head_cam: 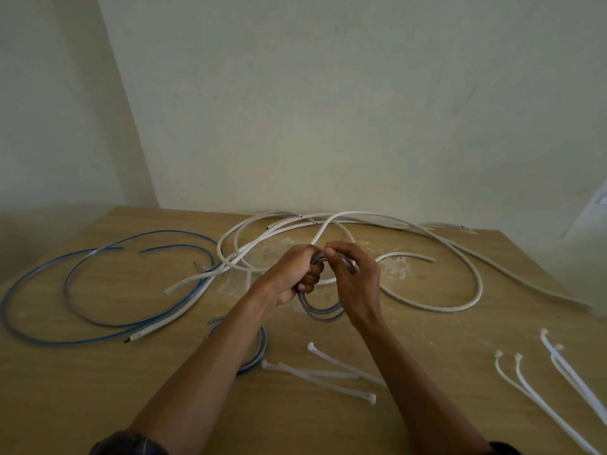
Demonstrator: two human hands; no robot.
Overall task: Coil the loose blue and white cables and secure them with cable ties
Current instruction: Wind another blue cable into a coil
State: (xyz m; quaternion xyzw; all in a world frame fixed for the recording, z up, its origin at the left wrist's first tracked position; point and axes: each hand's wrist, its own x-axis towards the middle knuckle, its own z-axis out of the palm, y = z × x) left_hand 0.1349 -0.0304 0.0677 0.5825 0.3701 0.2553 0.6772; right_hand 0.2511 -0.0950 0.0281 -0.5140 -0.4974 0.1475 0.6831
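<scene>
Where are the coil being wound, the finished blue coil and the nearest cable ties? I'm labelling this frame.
coil in the hands (pixel 320 311), head view, lower loop hanging below the hands
finished blue coil (pixel 262 351), head view, right edge beside the forearm
cable ties (pixel 328 377), head view, middle of the strips

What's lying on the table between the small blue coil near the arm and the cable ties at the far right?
Three more white cable ties, seen from the head camera.

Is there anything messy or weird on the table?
Yes. Pale crumbly scraps are scattered on the table under the loose white cables, like a spill. Nothing looks broken.
</scene>
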